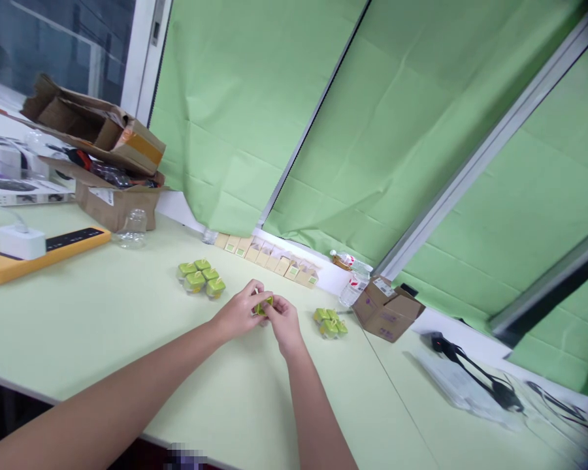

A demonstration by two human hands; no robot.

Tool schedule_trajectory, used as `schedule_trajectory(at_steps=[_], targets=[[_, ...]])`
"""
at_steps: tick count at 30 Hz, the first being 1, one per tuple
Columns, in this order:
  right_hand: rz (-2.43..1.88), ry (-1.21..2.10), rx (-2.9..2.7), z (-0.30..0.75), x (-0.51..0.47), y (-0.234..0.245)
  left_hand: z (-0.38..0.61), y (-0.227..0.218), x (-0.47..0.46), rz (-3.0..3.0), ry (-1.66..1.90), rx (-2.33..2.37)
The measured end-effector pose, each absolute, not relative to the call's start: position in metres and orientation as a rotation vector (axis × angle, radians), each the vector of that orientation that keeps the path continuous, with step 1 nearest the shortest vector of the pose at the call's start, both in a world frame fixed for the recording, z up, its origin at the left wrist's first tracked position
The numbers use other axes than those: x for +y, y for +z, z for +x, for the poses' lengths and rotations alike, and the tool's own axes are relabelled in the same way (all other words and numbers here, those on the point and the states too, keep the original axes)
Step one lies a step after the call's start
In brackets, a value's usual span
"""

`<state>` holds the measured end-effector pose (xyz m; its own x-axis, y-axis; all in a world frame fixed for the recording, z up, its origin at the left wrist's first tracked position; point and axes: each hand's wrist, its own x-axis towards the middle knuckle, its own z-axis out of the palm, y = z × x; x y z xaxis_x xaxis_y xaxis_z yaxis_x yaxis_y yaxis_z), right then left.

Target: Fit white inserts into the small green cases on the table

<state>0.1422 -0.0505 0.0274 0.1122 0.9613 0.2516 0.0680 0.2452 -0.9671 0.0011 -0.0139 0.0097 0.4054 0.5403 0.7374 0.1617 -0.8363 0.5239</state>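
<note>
Directly between both hands (237, 314) (285, 321), green-topped container (263, 305)

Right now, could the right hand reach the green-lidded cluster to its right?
Probably yes: nothing visible stands between the right hand and the green-lidded cluster, though that hand may first need to release the small green item.
</note>
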Motion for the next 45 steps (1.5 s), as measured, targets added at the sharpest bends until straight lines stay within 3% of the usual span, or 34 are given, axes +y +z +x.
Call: schedule_trajectory(at_steps=[26, 39, 45], targets=[[-1.167, 0.865, -1.081, 0.156, -0.047, 0.031, -0.003, 0.014, -0.014, 2.323, 1.438, 0.790], [-1.233, 0.958, -1.285, 0.136, -0.057, 0.038, 0.000, 0.019, -0.018, 2.390, 1.437, 0.785], [-1.251, 0.790, -1.420, 0.144, -0.053, 0.036, -0.001, 0.020, -0.015, 2.365, 1.466, 0.804]])
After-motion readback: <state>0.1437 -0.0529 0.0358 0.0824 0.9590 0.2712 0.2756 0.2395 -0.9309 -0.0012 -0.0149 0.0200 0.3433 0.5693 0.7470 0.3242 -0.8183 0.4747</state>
